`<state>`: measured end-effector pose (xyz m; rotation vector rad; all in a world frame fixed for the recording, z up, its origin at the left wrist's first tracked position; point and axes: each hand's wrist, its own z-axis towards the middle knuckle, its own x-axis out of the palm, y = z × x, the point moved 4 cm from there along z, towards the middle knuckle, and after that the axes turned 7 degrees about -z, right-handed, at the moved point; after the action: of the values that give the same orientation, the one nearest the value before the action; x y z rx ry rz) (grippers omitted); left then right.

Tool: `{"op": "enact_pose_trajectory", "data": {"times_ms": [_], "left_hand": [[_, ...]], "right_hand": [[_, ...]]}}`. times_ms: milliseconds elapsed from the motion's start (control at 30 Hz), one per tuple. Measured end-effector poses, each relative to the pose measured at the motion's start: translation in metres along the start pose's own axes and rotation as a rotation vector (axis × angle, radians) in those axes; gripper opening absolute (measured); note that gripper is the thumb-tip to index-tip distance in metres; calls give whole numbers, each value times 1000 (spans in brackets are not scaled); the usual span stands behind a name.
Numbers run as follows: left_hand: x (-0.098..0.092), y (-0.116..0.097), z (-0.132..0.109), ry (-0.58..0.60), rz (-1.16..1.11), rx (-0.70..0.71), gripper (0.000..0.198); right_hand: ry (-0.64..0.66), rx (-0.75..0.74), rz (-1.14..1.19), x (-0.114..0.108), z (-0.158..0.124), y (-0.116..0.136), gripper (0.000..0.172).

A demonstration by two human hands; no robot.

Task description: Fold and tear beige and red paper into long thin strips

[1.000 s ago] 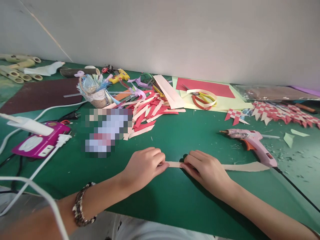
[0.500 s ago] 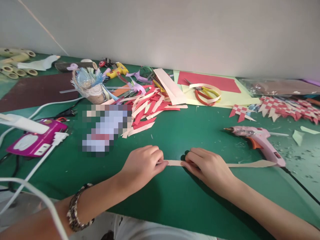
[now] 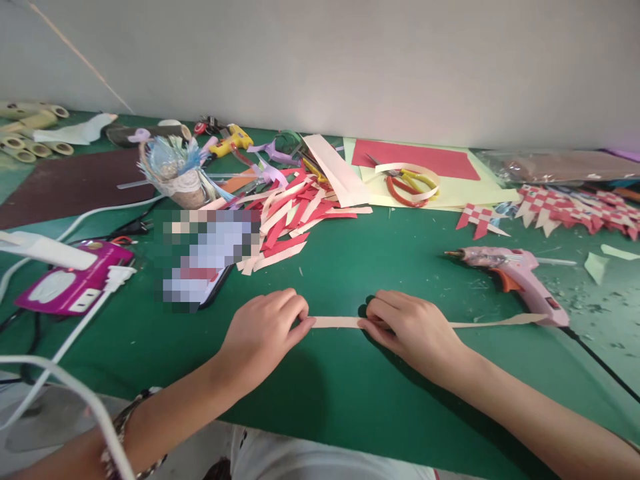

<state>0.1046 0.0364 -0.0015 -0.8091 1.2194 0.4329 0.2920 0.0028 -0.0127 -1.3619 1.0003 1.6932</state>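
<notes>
A narrow pale-pink paper strip (image 3: 336, 322) stretches between my two hands, low over the green table. My left hand (image 3: 267, 327) is closed, pinching the strip's left end between thumb and fingers. Farther right, my right hand (image 3: 413, 327) is closed on the same strip, the thumb lying along its lower edge. Past the right hand the strip runs on to the pink glue gun (image 3: 520, 270), where its far end lies by the handle. Curled fingers hide the strip inside both hands.
Red and pale paper strips (image 3: 295, 210) lie heaped beyond the hands, beside a phone (image 3: 215, 287) with a blurred screen. Pliers (image 3: 413, 187) rest on coloured sheets at the back. Woven red-and-white pieces (image 3: 575, 210) sit right. A purple power strip (image 3: 75, 277) with cables is left.
My left hand has slid left, so a longer stretch of strip shows between the hands. My right hand stays almost where it was. The view has shifted slightly.
</notes>
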Motion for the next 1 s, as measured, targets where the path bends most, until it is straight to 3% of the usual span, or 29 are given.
{"op": "enact_pose_trajectory", "data": {"times_ms": [133,267,400,567,800,1000], "left_hand": [[-2,-14,-7,-38,59,150,24],[8,-42,-13,22,115,337,33],[15,-53,-15,69,144,262,42],[15,-54,-16,175,7,232,59],[16,-46,-22,235,-11,129,71],[15,-42,-28,218,-11,140,71]], "right_hand": [[17,-8,-7,1,1,0,23],[21,-27,-14,2,2,1,24],[21,-33,-17,1,2,1,25],[18,-23,-9,1,1,2,24],[-22,-18,44,-4,-7,-8,24],[-47,-9,51,-6,-26,-28,25]]}}
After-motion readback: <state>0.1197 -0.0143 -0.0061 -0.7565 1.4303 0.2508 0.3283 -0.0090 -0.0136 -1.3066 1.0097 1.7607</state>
